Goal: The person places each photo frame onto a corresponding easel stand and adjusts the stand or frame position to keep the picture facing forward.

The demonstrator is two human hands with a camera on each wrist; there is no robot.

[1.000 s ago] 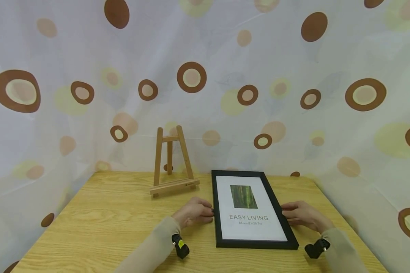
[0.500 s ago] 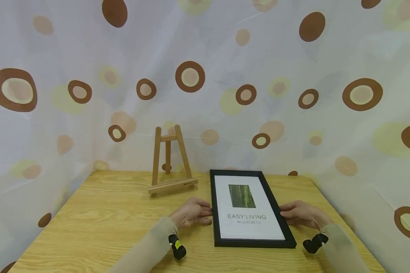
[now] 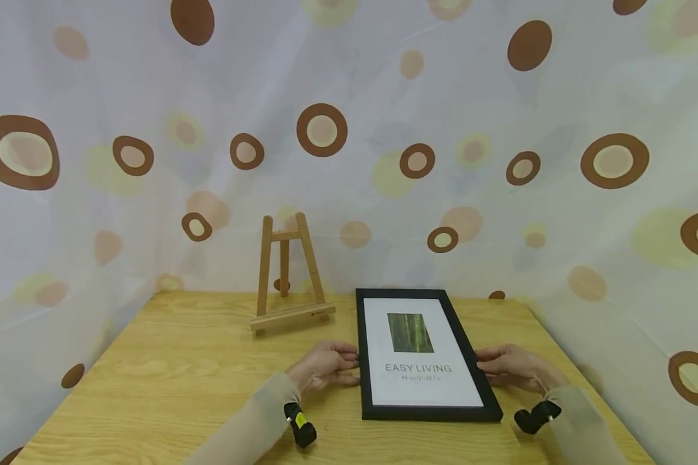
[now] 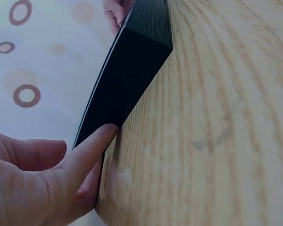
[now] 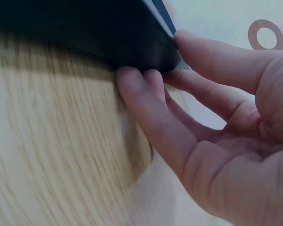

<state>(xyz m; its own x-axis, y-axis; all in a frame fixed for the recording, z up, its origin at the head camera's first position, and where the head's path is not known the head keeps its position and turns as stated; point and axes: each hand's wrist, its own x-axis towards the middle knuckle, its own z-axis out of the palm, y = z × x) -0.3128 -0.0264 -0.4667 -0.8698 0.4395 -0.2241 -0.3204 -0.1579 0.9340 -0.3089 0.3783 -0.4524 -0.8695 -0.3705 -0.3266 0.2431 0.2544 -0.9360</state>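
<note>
A black picture frame [image 3: 436,359] lies face up on the table, with a white insert reading "EASY LIVING" and a small green forest picture. Against its left edge rest the nearly straight fingers of my left hand [image 3: 324,365]. My right hand [image 3: 518,368] touches the right edge in the same way. Close up in the left wrist view, a fingertip [image 4: 108,130] meets the lower side of the dark rim [image 4: 122,80]. The right wrist view has several fingertips [image 5: 132,80] touching the side of the frame [image 5: 80,28]. Neither hand curls round it.
A small wooden easel [image 3: 293,316] stands at the back of the wood-grain table [image 3: 198,368], left of the frame. Behind and at both sides hangs a curtain [image 3: 372,97] with brown and yellow circles. Black wrist cameras sit on both wrists.
The whole head view has shifted slightly, so everything appears a little farther left. Both hands stay at the frame's edges, and the frame keeps its place beside the easel.
</note>
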